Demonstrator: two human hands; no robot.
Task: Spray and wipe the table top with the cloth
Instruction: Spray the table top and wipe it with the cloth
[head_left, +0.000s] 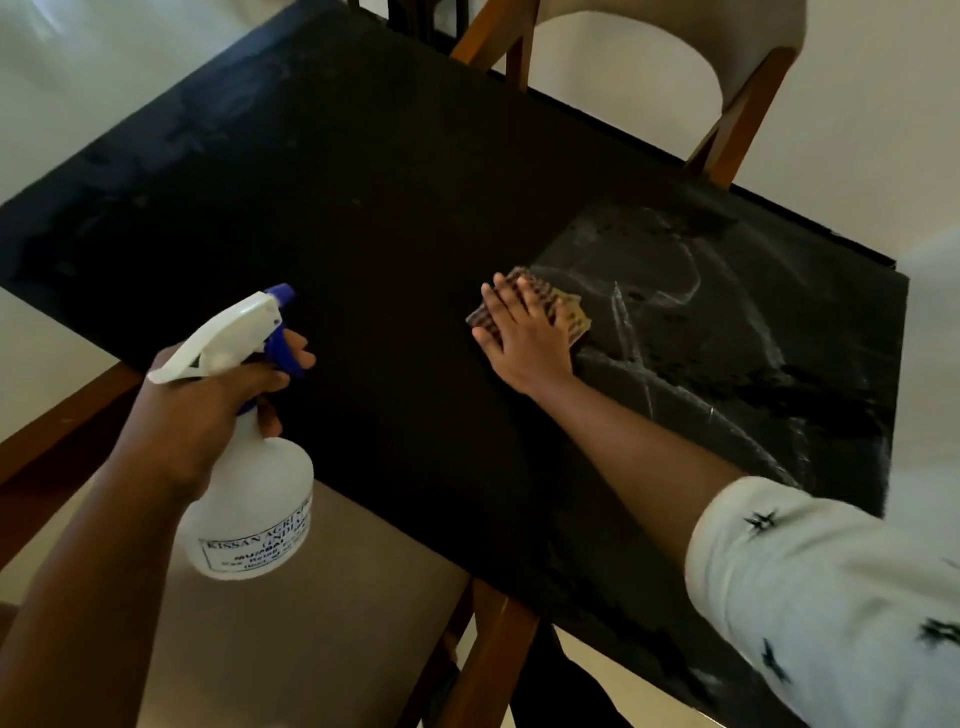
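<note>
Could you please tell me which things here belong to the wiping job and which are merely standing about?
Part of the job:
spray bottle, gripped by the left hand
cloth, pressed flat under the right hand
black table top, streaked towards its right end

Just standing about:
far chair beyond the table
near chair with a brown seat

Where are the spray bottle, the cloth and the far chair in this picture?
spray bottle (249, 499), head view, on its white body above the label.
cloth (574, 314), head view, on its uncovered tan corner.
far chair (748, 47), head view, on its pale backrest.
</note>
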